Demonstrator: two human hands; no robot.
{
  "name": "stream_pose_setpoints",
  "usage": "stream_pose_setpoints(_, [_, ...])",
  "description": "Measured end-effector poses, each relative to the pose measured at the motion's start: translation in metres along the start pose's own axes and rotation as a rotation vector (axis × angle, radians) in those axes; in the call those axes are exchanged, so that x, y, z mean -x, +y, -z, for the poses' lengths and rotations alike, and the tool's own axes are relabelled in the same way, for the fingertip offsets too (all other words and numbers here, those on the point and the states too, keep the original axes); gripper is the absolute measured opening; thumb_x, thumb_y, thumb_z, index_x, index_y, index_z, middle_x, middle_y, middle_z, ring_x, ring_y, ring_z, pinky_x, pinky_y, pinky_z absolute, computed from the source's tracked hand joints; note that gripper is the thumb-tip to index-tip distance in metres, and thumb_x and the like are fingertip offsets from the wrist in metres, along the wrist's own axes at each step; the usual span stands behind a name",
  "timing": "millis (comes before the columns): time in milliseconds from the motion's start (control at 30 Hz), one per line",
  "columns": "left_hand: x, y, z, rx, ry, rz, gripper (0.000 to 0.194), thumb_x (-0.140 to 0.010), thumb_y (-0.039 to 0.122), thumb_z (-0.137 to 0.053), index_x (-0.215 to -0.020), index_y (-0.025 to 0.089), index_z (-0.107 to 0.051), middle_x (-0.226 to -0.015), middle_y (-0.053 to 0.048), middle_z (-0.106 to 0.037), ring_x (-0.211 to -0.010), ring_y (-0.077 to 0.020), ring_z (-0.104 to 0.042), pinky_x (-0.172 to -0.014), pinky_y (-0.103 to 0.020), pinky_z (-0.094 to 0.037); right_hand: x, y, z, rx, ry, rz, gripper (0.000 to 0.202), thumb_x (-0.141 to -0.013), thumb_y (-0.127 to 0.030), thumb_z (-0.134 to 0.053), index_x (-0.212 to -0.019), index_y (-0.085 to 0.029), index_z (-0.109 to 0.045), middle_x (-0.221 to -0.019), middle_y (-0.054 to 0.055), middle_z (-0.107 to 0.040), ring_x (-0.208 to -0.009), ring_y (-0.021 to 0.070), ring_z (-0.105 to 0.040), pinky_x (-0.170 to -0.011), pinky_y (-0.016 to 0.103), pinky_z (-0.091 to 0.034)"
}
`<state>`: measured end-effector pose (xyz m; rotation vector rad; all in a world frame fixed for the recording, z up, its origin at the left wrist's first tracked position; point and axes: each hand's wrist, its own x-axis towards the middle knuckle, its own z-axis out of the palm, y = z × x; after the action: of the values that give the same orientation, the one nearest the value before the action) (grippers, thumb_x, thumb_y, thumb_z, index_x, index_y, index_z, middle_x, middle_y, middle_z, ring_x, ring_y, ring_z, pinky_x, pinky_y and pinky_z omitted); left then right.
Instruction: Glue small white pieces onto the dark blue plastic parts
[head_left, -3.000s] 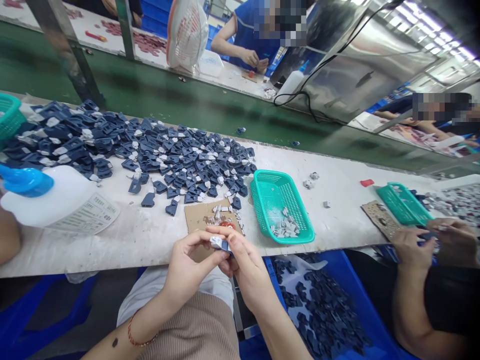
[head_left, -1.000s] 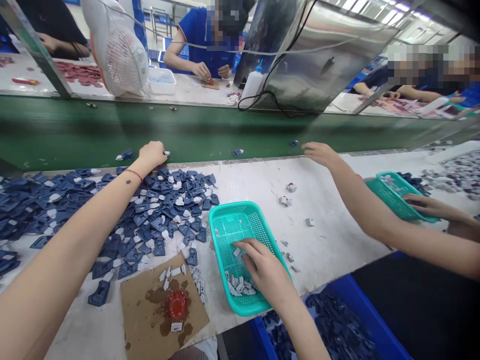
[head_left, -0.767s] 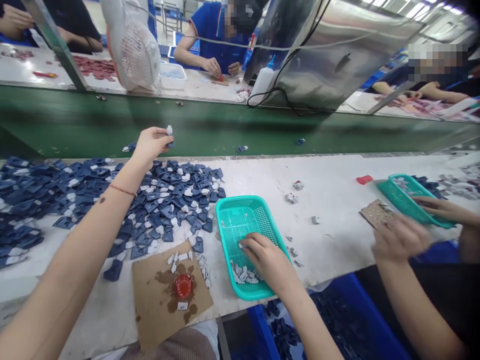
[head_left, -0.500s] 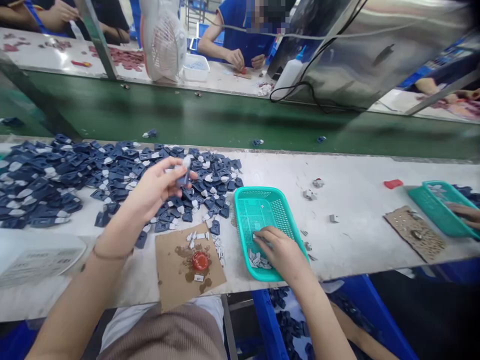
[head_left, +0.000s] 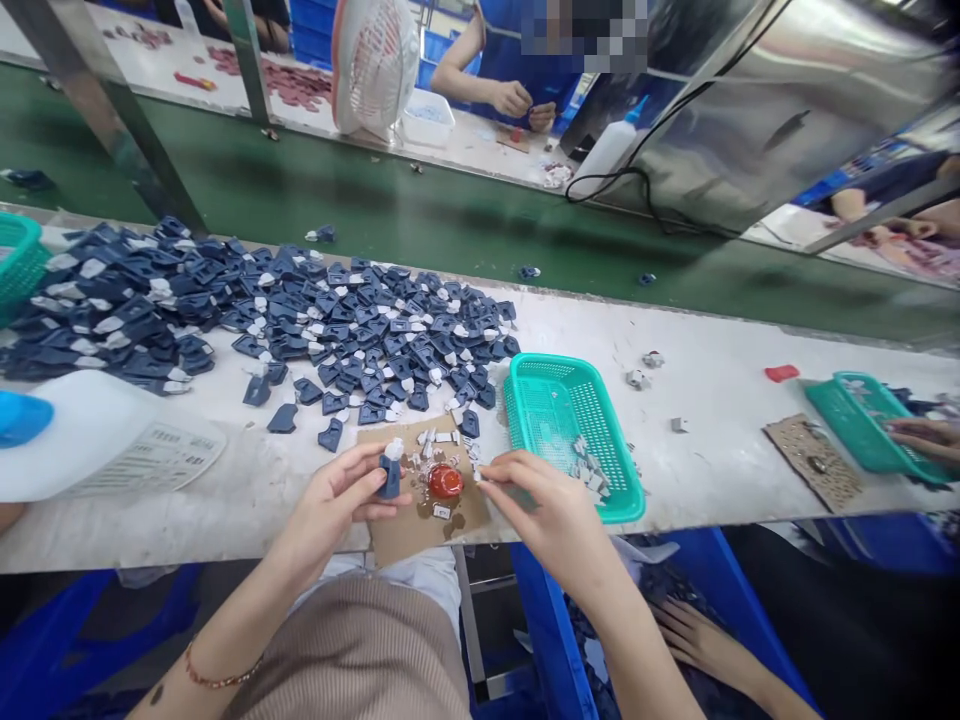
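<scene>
Left grip (head_left: pixel 330 502) pinching navy piece (head_left: pixel 388 480), white-tipped

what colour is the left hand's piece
The piece is dark blue with a white top, head view.

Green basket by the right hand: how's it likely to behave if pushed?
The basket looks like thin, perforated plastic, so it's probably light and may flex a little at the walls. Low and broad-based, it would more likely slide than tip. The small grey pieces lie loose at its near end, so a sharp push could shift them.
</scene>
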<state>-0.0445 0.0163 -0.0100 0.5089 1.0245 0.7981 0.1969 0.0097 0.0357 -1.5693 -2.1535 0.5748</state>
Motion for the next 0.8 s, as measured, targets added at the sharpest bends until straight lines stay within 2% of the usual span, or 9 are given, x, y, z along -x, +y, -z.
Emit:
stream_pose_setpoints(100, [0.001,-0.01,0.003,-0.065,-0.01,-0.038,0.038,-0.08,0.036,-0.07,-0.114,0.019,-0.065,-0.113,-0.009,-0.071,-0.096,-0.0213,-0.07,-0.075,-0.027,-0.056,-0.005,-0.011,-0.015,0.059,-0.062,0.05,0.012,-0.093,-0.016,-0.055,-0.088,-0.017,-0.066,-0.088,0.008,-0.067,-0.082,0.0205,-0.066,-0.072,0.031,-0.054])
stream_pose_setpoints(200, [0.0,-0.018,0.003,-0.102,-0.031,-0.111,0.037,-0.08,0.036,-0.07,-0.112,0.017,-0.067,-0.106,-0.009,-0.074,-0.096,-0.0201,-0.068,-0.069,-0.023,-0.053,-0.011,-0.013,-0.021,0.139,-0.119,0.052,0.012,-0.092,-0.013,-0.057,-0.087,-0.016,-0.068,-0.088,0.009,-0.067,-0.082,0.021,-0.066,-0.072,0.031,-0.054])
stream_pose_setpoints(267, [0.0,-0.022,0.002,-0.093,-0.054,-0.134,0.037,-0.079,0.036,-0.07,-0.11,0.016,-0.067,-0.103,-0.009,-0.075,-0.094,-0.0196,-0.068,-0.07,-0.023,-0.053,-0.014,-0.015,-0.022,0.183,-0.159,0.033,0.013,-0.091,-0.013,-0.057,-0.085,-0.015,-0.068,-0.087,0.009,-0.067,-0.081,0.0211,-0.066,-0.072,0.031,-0.054])
stream_pose_setpoints(433, [-0.003,-0.028,0.002,-0.036,-0.045,-0.178,0.035,-0.074,0.031,-0.073,-0.104,0.016,-0.065,-0.105,-0.008,-0.074,-0.096,-0.0184,-0.068,-0.084,-0.026,-0.052,-0.02,-0.023,-0.02,0.239,-0.228,-0.024,0.019,-0.091,-0.012,-0.057,-0.075,-0.015,-0.066,-0.081,0.007,-0.065,-0.075,0.0193,-0.064,-0.067,0.029,-0.051])
stream_pose_setpoints(533, [-0.004,-0.031,0.004,-0.026,-0.056,-0.186,0.034,-0.075,0.03,-0.073,-0.104,0.016,-0.064,-0.103,-0.007,-0.074,-0.094,-0.0174,-0.069,-0.084,-0.025,-0.051,-0.022,-0.026,-0.021,0.26,-0.249,-0.023,0.022,-0.092,-0.012,-0.056,-0.072,-0.016,-0.063,-0.08,0.006,-0.064,-0.073,0.0181,-0.064,-0.066,0.027,-0.049])
stream_pose_setpoints(633, [-0.004,-0.033,0.005,-0.037,-0.094,-0.178,0.03,-0.076,0.029,-0.071,-0.101,0.016,-0.063,-0.093,-0.006,-0.075,-0.088,-0.0174,-0.07,-0.083,-0.026,-0.051,-0.023,-0.027,-0.021,0.287,-0.234,-0.024,0.023,-0.092,-0.012,-0.054,-0.072,-0.016,-0.062,-0.079,0.006,-0.064,-0.074,0.0183,-0.064,-0.067,0.027,-0.048])
stream_pose_setpoints(800, [-0.003,-0.034,0.003,-0.088,-0.072,-0.158,0.031,-0.075,0.03,-0.071,-0.1,0.014,-0.061,-0.088,-0.007,-0.075,-0.085,-0.019,-0.07,-0.082,-0.029,-0.052,-0.022,-0.028,-0.023,0.279,-0.246,-0.038,0.022,-0.092,-0.011,-0.055,-0.071,-0.016,-0.062,-0.079,0.006,-0.064,-0.073,0.0181,-0.063,-0.065,0.027,-0.047])
